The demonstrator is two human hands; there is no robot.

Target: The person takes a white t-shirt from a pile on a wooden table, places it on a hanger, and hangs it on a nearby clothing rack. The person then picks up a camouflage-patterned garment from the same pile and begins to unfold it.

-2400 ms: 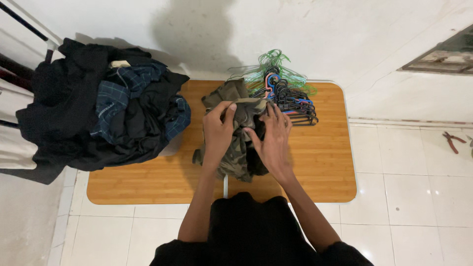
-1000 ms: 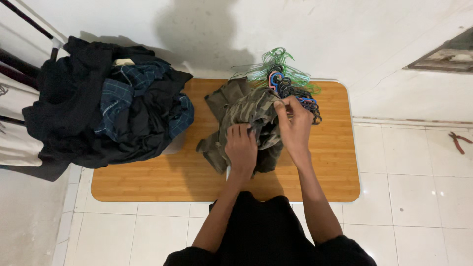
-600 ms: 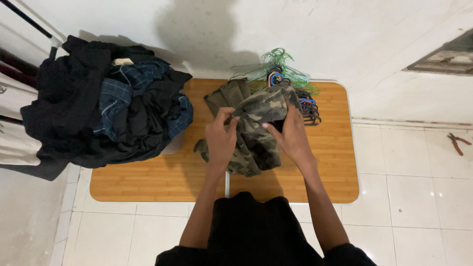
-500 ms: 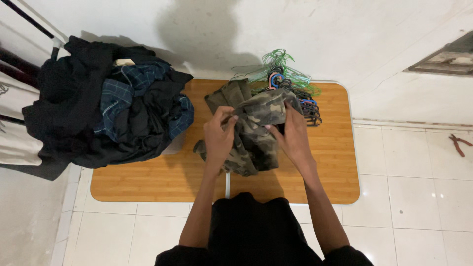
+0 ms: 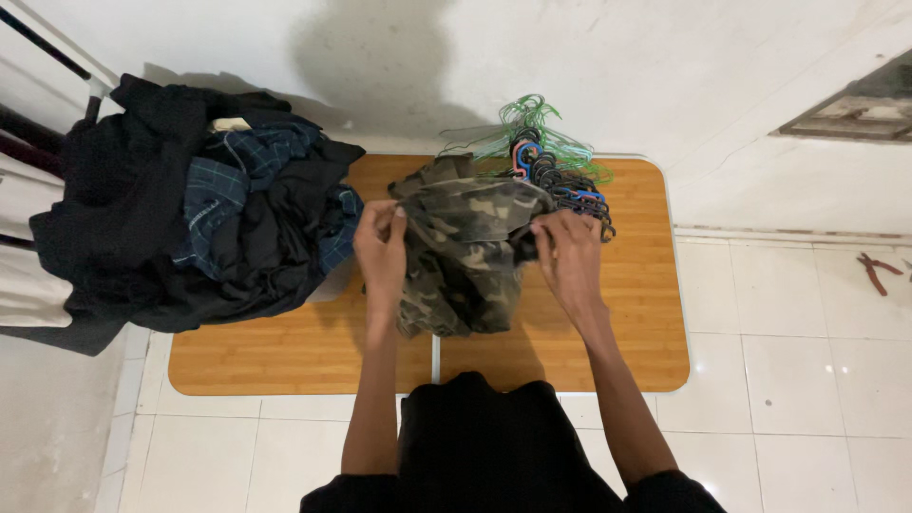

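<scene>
While both hands pinch it, the camouflage garment (image 5: pixel 465 249) hangs crumpled, olive-brown.

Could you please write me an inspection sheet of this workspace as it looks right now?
Surface: low wooden table with rounded corners, standing on white floor tiles.
Job's things: camouflage garment, bunched, held up over the middle of the table.
Clutter: pile of dark clothes covering the table's left end and hanging over its edge; bundle of hangers, green, blue and black, at the far right.
Grippers: left hand pinches the garment's left edge; right hand grips its right edge.
Cables: nothing seen.
Surroundings: white wall behind the table; red-handled pliers on the tiles at right.
</scene>
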